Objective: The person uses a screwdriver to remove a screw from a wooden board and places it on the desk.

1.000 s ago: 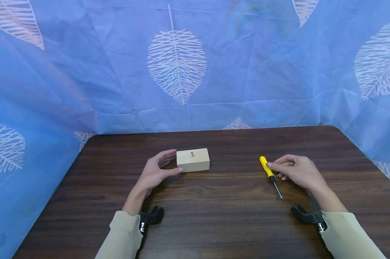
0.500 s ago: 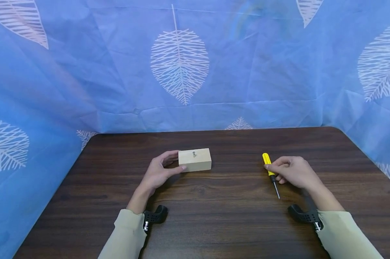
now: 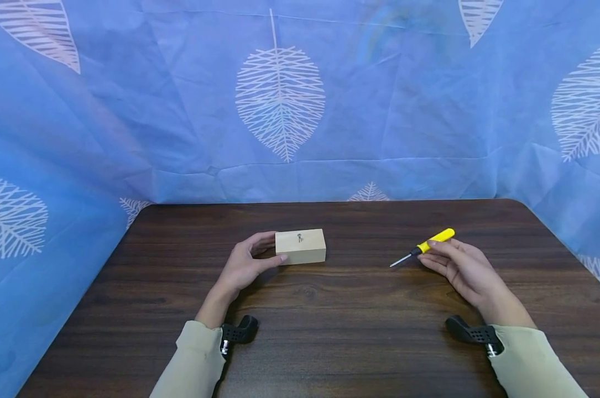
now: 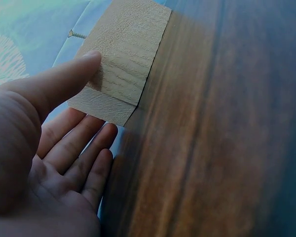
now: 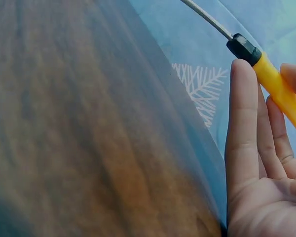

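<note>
Near the centre of the head view, a wooden block (image 3: 303,247) appears to rest on the dark table (image 3: 349,309), and a screw (image 3: 300,237) stands upright from its top face. The left hand (image 3: 243,264) holds the block at its left end: the thumb lies on the front face and the fingers reach round behind, spread only as wide as the block. Right of centre, the right hand (image 3: 461,269) pinches the yellow handle of a screwdriver (image 3: 422,249) between thumb and fingers, with the other fingers rather straight.

As I judge it, the work is at an early stage. The block is already steadied and the tool is already taken up, but a good length of thread shows below the screw's head in the left wrist view. The tip of the screwdriver is not yet on the screw; it is well apart, to the right. So the tool must still be brought there, and the turning is left too.

Compared with half a second ago, the screwdriver has swung round: then its tip pointed toward the bottom of the frame, now it points left, and the right palm faces more upward. The left hand and the block are nearly unchanged.
</note>
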{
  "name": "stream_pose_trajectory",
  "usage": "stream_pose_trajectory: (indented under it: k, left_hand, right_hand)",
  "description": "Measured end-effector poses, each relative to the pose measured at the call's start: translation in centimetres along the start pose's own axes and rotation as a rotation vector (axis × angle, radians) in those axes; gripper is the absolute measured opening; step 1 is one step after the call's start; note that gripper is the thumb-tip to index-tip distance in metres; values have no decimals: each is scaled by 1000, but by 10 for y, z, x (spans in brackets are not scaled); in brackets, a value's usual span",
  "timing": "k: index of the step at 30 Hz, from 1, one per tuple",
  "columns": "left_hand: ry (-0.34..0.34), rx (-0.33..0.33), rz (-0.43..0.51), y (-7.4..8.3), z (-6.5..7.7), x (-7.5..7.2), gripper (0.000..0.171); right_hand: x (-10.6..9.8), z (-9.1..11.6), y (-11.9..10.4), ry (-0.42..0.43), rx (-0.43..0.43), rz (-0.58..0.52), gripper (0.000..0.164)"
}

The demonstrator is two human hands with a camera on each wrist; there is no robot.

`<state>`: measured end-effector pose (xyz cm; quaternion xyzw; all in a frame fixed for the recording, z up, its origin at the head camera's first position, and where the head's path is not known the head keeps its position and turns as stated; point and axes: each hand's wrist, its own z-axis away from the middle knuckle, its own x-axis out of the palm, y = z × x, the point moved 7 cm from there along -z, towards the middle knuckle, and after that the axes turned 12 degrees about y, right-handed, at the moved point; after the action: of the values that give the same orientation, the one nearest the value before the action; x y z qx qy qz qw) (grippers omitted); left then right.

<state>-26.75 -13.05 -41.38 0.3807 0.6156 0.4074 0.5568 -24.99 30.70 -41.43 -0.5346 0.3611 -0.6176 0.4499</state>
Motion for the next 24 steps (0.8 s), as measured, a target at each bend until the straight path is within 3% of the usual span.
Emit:
stream_pose_trajectory:
  k: [9,17,24]
  left_hand:
    - [-1,-5,0,0,-1,0,64]
    - [-1,-11,-4,-3,-2,-3,65]
    - [4,12,7,-4,-2,0,64]
  right_hand:
    - [18,-2,0,26,-28,-53,23]
    - [80,-19,0,66,-60,-94,19]
    - [137,-34,-2,47,-81,-103,28]
